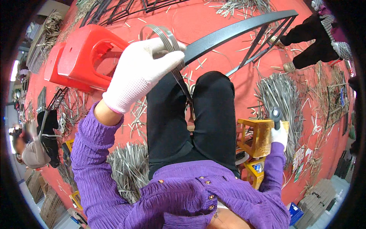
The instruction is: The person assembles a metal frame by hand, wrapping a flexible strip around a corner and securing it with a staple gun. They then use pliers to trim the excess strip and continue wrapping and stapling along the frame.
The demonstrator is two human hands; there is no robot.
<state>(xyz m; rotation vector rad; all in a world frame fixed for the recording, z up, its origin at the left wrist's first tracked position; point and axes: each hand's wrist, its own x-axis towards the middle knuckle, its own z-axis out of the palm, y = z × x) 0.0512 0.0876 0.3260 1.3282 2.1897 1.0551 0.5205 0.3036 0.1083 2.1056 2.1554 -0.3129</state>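
At the bottom of the frame, nearest the camera, is a purple ribbed cardigan with small ornate buttons (183, 191), and above it black trousered legs (213, 114) reach to the middle. The left hand in a white knitted glove (133, 72), left of centre in the upper half, pinches a looped bundle of flat, shiny grey strips (164, 36) between thumb and fingers; the strips' lower ends run down toward the gap between the knees. Right of centre in the lower half, the right hand in a white glove (279, 136) is closed around a dark, round-headed hand tool (276, 114), whose exact kind I cannot tell. It is just beside an open-sided yellow plastic stool (263, 143). Beyond the knees, a curved dark-grey metal frame with slender struts (240, 32) sweeps from beside the left glove to the upper right. A glossy red plastic stool with cut-out sides (82, 57) lies tipped at upper left. Heaps of loose grey strips (282, 99) lie on the red floor (246, 99) at right. In the upper right corner, farther off, is another person in black trousers (314, 36).
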